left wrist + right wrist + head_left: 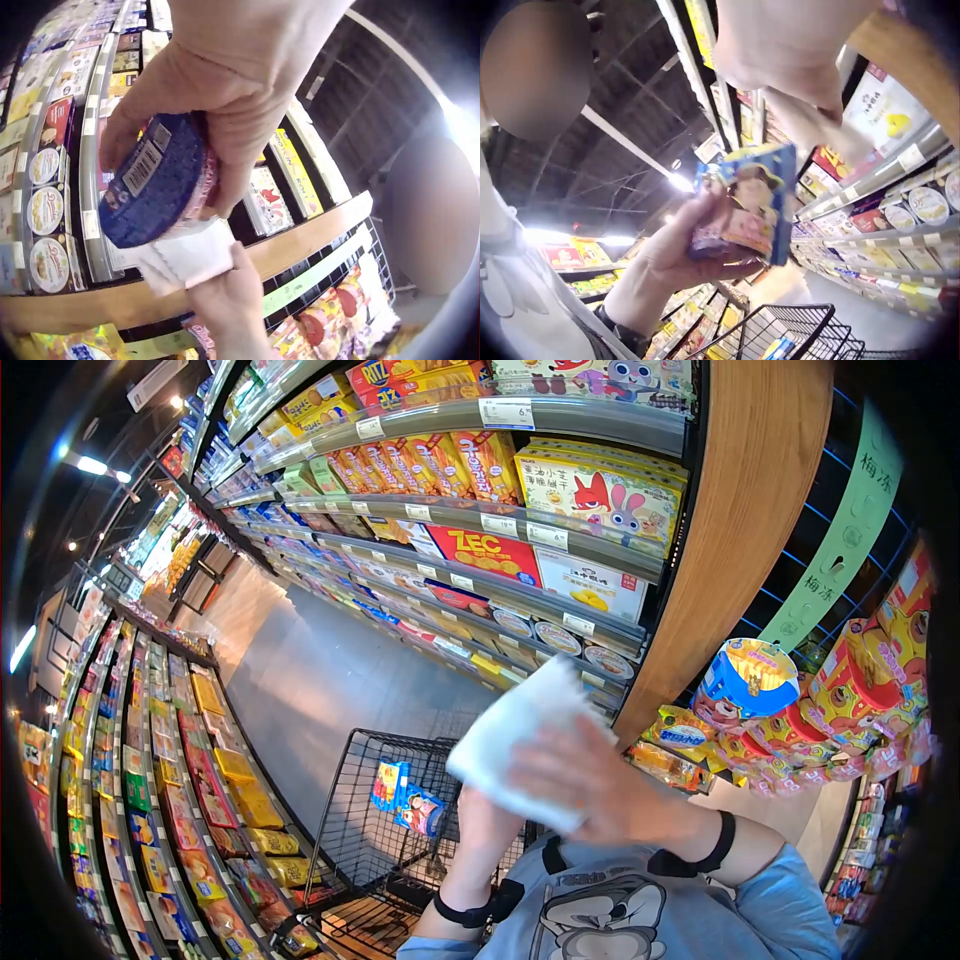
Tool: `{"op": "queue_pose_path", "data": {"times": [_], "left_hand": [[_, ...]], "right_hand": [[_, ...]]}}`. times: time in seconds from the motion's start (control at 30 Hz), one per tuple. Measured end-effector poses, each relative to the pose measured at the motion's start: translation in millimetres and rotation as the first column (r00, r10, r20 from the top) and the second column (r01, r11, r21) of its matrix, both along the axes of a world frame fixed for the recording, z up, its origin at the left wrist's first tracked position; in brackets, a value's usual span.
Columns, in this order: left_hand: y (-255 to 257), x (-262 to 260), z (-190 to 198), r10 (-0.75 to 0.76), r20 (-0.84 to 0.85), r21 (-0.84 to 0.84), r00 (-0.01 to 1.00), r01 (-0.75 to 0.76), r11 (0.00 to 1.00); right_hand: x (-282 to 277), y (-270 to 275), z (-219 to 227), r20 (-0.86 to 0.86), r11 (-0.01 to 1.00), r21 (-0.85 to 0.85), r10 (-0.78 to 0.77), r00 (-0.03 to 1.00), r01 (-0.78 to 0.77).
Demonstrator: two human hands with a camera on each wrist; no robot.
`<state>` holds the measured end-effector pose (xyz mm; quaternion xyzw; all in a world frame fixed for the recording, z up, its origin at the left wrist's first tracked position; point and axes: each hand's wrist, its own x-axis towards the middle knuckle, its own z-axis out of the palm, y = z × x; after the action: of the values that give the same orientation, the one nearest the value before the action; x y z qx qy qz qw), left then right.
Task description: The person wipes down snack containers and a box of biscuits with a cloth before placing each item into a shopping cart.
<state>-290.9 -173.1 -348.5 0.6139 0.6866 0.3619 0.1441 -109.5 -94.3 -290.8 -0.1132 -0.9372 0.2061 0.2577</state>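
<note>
My left hand [485, 830] grips a blue snack pack [744, 206] with a yellow top edge and a printed cartoon figure. In the left wrist view its dark blue underside with a barcode label faces the camera. My right hand [578, 772], blurred in the head view, holds a thin white sheet [520, 730] like cloth or paper. The sheet [191, 255] lies right at the pack's lower edge, with the right thumb over it. From the head, the sheet and right hand hide the pack.
A black wire shopping cart [352, 736] stands in front, with blue snack packs [418, 806] in it. Shelves of biscuit boxes [600, 495] rise ahead behind a wooden end post [735, 510]. Snack tubs [745, 680] hang at right; another stocked shelf [205, 790] runs along the left.
</note>
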Motion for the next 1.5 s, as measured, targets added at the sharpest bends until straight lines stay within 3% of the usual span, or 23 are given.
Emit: {"op": "queue_pose_path", "data": {"times": [0.07, 0.13, 0.2, 0.27, 0.37, 0.43, 0.53, 0.57, 0.6, 0.63, 0.67, 0.7, 0.73, 0.8, 0.87, 0.93, 0.97, 1.13, 1.23, 1.3, 1.4, 1.47, 1.5], "left_hand": [[-0.1, 7.5, 7.9, 0.048, 0.24, -0.01, 0.97, -0.047, 0.999], [-0.3, 5.5, 4.3, 0.061, 0.191, -0.066, 0.98, -0.049, 0.997], [0.4, 3.2, 0.6, -0.02, -0.214, -0.023, 0.977, 0.015, 1.0], [-5.0, 8.6, -0.3, 0.06, -0.184, -0.051, 0.981, -0.07, 0.996], [-5.0, 8.9, 12.8, 0.016, -0.368, 0.113, 0.93, 0.027, 0.993], [-7.6, 4.7, 13.3, -0.006, -0.397, 0.144, 0.918, 0.069, 0.987], [-12.3, -2.9, 15.0, -0.047, -0.406, 0.172, 0.913, 0.127, 0.977], [-13.9, -4.0, 17.2, -0.065, -0.402, 0.19, 0.913, 0.153, 0.97], [-15.3, -4.7, 18.2, -0.083, -0.399, 0.209, 0.913, 0.179, 0.961], [-16.3, -6.0, 14.6, -0.08, -0.4, 0.21, 0.913, 0.177, 0.962], [-17.1, -7.8, 7.5, -0.062, -0.068, 0.179, 0.996, 0.074, 0.981], [-17.1, -9.5, 2.0, -0.017, 0.27, 0.116, 0.963, -0.015, 0.993], [-16.1, -11.1, -0.2, -0.014, 0.268, 0.119, 0.963, -0.019, 0.993], [-15.6, -13.0, -4.4, 0.027, 0.722, -0.028, 0.691, -0.01, 1.0], [-13.9, -11.5, -6.2, 0.027, 0.73, -0.043, 0.683, 0.005, 0.999], [-12.1, -5.3, 3.0, -0.008, 0.565, -0.039, 0.825, 0.036, 0.999], [-13.8, -5.4, 4.7, -0.054, 0.446, -0.007, 0.893, 0.064, 0.998], [-13.1, -8.3, -4.2, -0.069, 0.334, 0.059, 0.94, 0.052, 0.997], [-12.9, -9.9, -7.5, -0.005, 0.428, 0.032, 0.904, -0.01, 0.999], [-12.4, -19.5, -16.0, -0.016, 0.322, 0.048, 0.947, 0.0, 0.999], [2.5, -6.9, 18.9, -0.111, 0.135, 0.08, 0.985, 0.101, 0.992], [9.0, -3.3, 21.4, -0.193, 0.074, 0.066, 0.979, 0.188, 0.98], [12.4, -0.4, 20.5, -0.152, 0.397, 0.091, 0.905, 0.126, 0.988]], "right_hand": [[-17.2, -18.9, -29.3, 0.107, 0.992, 0.122, -0.044, 0.993, 0.031], [-18.4, -17.1, -36.4, 0.081, 0.961, 0.254, -0.135, 0.987, 0.111], [-16.7, -11.2, -33.3, 0.047, 0.906, 0.382, -0.214, 0.976, 0.181], [-11.6, -2.7, -21.0, 0.197, 0.963, 0.179, -0.238, 0.951, 0.204], [-4.7, 13.6, -28.9, 0.14, 0.98, -0.103, -0.153, 0.978, 0.168], [-0.4, 22.1, -22.2, 0.078, 0.932, -0.341, -0.1, 0.992, 0.121], [6.2, 36.9, -25.3, 0.097, 0.875, -0.457, -0.128, 0.987, 0.159], [10.0, 39.7, -20.4, 0.121, 0.734, -0.648, -0.164, 0.979, 0.203], [11.6, 43.3, -22.8, 0.121, 0.735, -0.648, -0.162, 0.979, 0.201], [16.0, 49.1, -30.9, 0.208, 0.519, -0.786, -0.292, 0.933, 0.337], [20.3, 56.0, -42.7, 0.32, 0.257, -0.863, -0.387, 0.865, 0.435], [22.5, 56.7, -73.2, 0.093, 0.398, -0.846, -0.548, 0.831, 0.356], [20.3, 47.5, -55.3, 0.011, 0.457, -0.814, -0.604, 0.797, 0.358], [17.9, 22.3, -14.1, -0.05, 0.484, -0.826, -0.573, 0.818, 0.288], [12.0, 10.5, -1.6, -0.372, 0.921, -0.371, -0.267, 0.889, 0.121], [-0.1, 2.1, -2.0, -0.234, 0.927, -0.356, 0.032, 0.972, -0.116], [-8.2, -4.6, -9.0, -0.214, 0.936, -0.346, -0.006, 0.977, -0.07], [-5.0, -3.2, -13.7, -0.126, 0.949, -0.314, -0.031, 0.992, -0.01], [1.0, -3.2, -11.3, -0.039, 0.981, -0.131, -0.151, 0.988, 0.144], [10.3, -1.6, -12.9, -0.005, 0.97, -0.08, -0.232, 0.973, 0.23], [31.4, 4.8, -15.3, -0.024, 0.937, 0.043, -0.346, 0.938, 0.347], [51.3, 5.6, -21.3, 0.188, 0.842, 0.02, -0.532, 0.826, 0.539], [62.0, 5.5, -17.8, 0.185, 0.774, 0.075, -0.63, 0.754, 0.629]]}}
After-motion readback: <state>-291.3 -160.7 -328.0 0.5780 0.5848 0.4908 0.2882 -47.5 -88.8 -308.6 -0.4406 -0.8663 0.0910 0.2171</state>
